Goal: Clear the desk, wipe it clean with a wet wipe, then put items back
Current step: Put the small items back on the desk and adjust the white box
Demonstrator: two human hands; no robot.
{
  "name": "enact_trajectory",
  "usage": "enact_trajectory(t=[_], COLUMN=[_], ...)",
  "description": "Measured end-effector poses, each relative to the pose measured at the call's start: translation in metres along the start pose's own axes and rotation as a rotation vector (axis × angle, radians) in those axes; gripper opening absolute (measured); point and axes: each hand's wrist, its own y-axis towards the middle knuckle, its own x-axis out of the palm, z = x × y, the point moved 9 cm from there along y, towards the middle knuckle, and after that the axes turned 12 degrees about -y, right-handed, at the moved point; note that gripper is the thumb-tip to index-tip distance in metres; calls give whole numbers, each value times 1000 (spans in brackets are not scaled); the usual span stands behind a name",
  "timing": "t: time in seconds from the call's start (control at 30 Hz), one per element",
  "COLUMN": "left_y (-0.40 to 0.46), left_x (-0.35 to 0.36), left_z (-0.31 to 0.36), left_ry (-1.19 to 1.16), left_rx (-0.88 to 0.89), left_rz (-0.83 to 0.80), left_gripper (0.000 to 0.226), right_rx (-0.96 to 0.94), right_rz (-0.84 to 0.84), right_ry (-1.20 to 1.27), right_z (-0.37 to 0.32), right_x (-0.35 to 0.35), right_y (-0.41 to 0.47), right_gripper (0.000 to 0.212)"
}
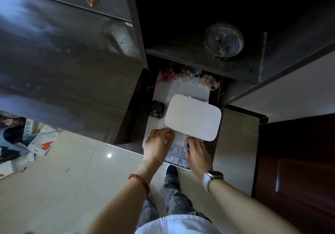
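White flat box w/ rounded corners just beyond both hands, over clear compartment organiser. L hand curled, pinching box's near-left corner; R hand grips organiser edge. Glass jar on shelf farther back.

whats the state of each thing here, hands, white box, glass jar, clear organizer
left hand: curled, gripping the white box's near left corner
right hand: holding the clear organizer
white box: closed
clear organizer: flat, partly under the box
glass jar: upright on shelf
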Motion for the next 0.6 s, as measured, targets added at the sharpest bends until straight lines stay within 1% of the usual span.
enact_trajectory(t=[0.1, 0.2, 0.27, 0.33, 0.4, 0.47, 0.53, 0.6], left_y=[-17, -39, -51, -56, -55, -46, -32, -7], left_x=[-21, -45, -67, -97, -136, -174, -209, -235], left_z=[18, 29, 38, 43, 47, 48, 42, 25], left_ry=[21, 27, 1, -45, -94, -147, -156, -139], left_rx=[134, 181, 215, 215, 228, 259, 252, 159], left_rz=[80, 89, 112, 158, 252, 328, 377, 384], left_gripper=[22, 30, 31, 29, 25, 24, 27, 31], right_rx=[5, 0, -19, -29, -47, -64, -67, -73], right_rz=[5, 3, 7, 16, 29, 72, 111, 156], right_ry=[30, 125, 206, 313, 421, 480, 487, 429], right_z=[0, -9, -23, -41, -66, -92, -119, -144], right_x=[-18, -38, -55, -75, -97, -121, -141, -155], right_y=[-8, -17, -19, -13, -1, 16, 36, 58], right_gripper=[49, 39, 34, 33, 32, 33, 38, 42])
